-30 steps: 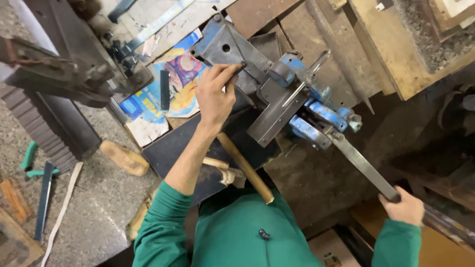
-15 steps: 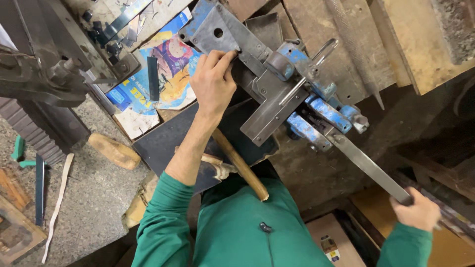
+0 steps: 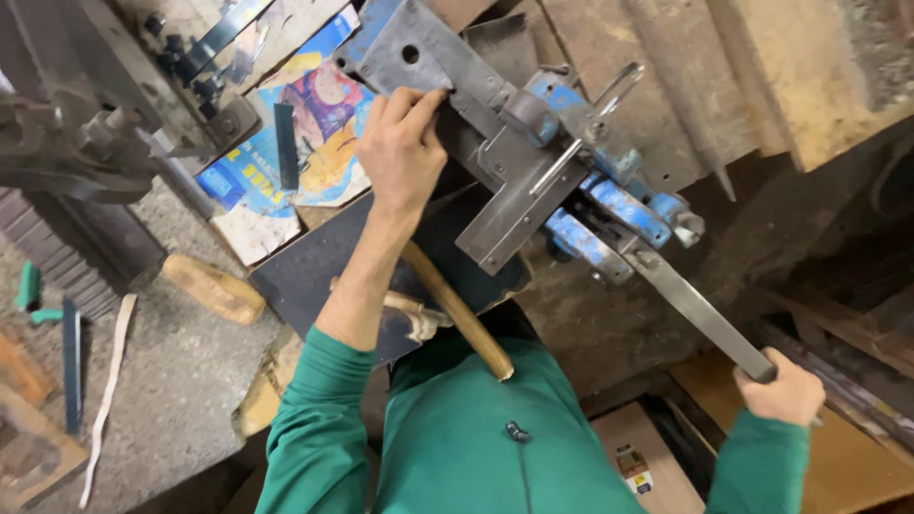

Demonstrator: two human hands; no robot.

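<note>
From the head camera, the left hand (image 3: 405, 152) lay with fingers curled over the edge of a grey steel plate (image 3: 419, 52) on the blue bending machine (image 3: 609, 205), pressing it down. The right hand (image 3: 785, 390) was closed in a fist around the end of the machine's long flat lever bar (image 3: 700, 309), well apart from the left. A hammer with a wooden handle (image 3: 457, 309) rested below the left forearm, on a dark board (image 3: 314, 266) on the cluttered tabletop (image 3: 666, 57).
</note>
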